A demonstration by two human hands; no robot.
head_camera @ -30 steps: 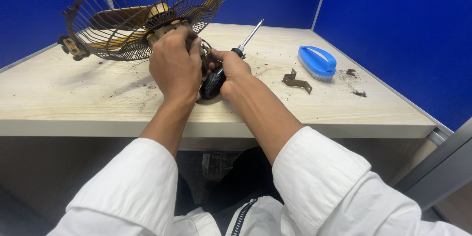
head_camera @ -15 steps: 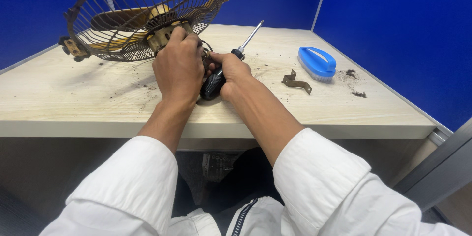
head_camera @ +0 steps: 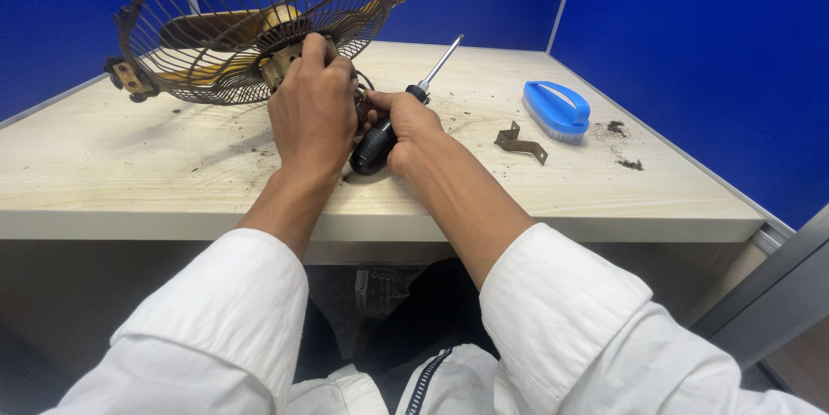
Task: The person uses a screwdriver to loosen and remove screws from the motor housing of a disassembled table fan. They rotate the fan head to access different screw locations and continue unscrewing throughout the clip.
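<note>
Gripping the rusty hub at the back of the wire fan guard (head_camera: 250, 26), the left hand (head_camera: 315, 108) curls closed over it at the table's (head_camera: 129, 182) far left. Just right, the right hand (head_camera: 410, 126) wraps the screwdriver (head_camera: 389, 126), tip pointing far. Steadying the guard firmly looks wise before turning.

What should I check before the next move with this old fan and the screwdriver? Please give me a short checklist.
1. Left hand steadies the fan's back hub: ok.
2. Right hand has a firm grip on the screwdriver: cannot tell; it lies loosely under the palm.
3. Screwdriver tip seated on a screw: not ok; it points away.
4. Wire cage resting on the table: ok.
5. Metal bracket and blue brush apart from the hands: ok.
</note>
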